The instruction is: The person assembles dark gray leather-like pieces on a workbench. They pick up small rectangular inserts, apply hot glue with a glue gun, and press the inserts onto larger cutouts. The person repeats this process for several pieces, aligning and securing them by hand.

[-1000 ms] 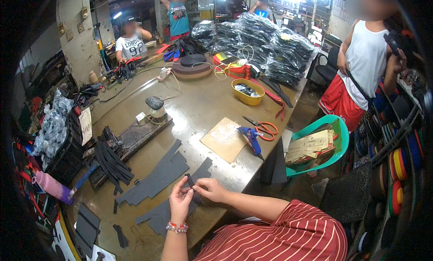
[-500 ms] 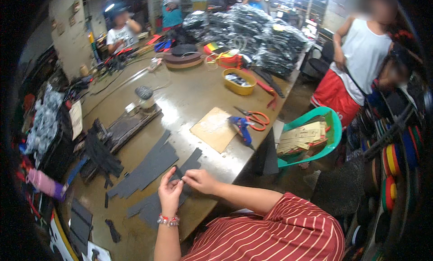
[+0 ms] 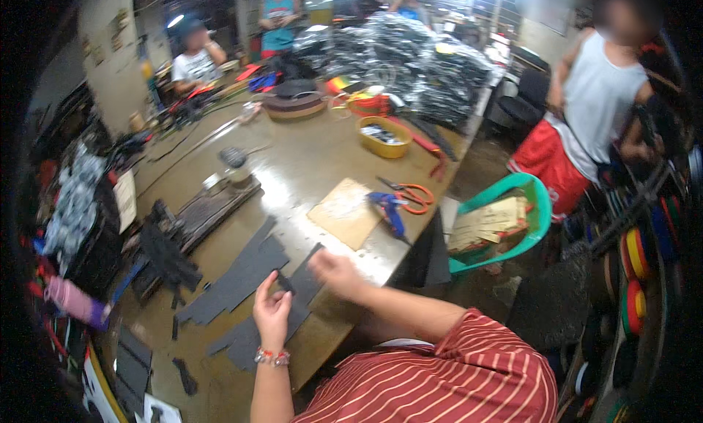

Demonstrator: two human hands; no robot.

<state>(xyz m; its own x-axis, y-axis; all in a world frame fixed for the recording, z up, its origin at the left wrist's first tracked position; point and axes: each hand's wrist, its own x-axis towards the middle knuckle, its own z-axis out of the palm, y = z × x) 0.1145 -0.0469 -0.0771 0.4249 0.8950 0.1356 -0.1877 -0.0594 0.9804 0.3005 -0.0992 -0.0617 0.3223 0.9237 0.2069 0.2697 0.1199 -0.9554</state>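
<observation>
- The thing in hand is a small dark strip (image 3: 284, 282), pinched at the fingertips of my left hand (image 3: 271, 313), which is raised just above the near edge of the table (image 3: 307, 167).
- The left grip is nearly closed: thumb and forefinger are on the strip, the other fingers loosely curled.
- My right hand (image 3: 333, 266) is just beside it, blurred; I cannot tell whether its grip is open or closed, or whether it touches the strip.
- To do this well, I judge that I should keep the pinch light and near the strip's end, and steady the right hand before it takes hold, working low over the grey pieces so nothing drops off the edge.
- Under and beside the hands lie dark grey flat cut sheets (image 3: 242, 276), overlapping; I count roughly four, though the overlap makes this uncertain.
- Farther out: one tan board (image 3: 344, 214), one blue tool (image 3: 387, 207) and one pair of orange-handled scissors (image 3: 414, 196) touching or just beside each other.
- One yellow oval tray (image 3: 382, 137) sits beyond them, and one green plastic basket (image 3: 538, 211) holding cardboard pieces stands off the table's right side.
- Three other people are clearly in view: one standing at right in a white top and red shorts (image 3: 586, 123), two at the far end.
</observation>
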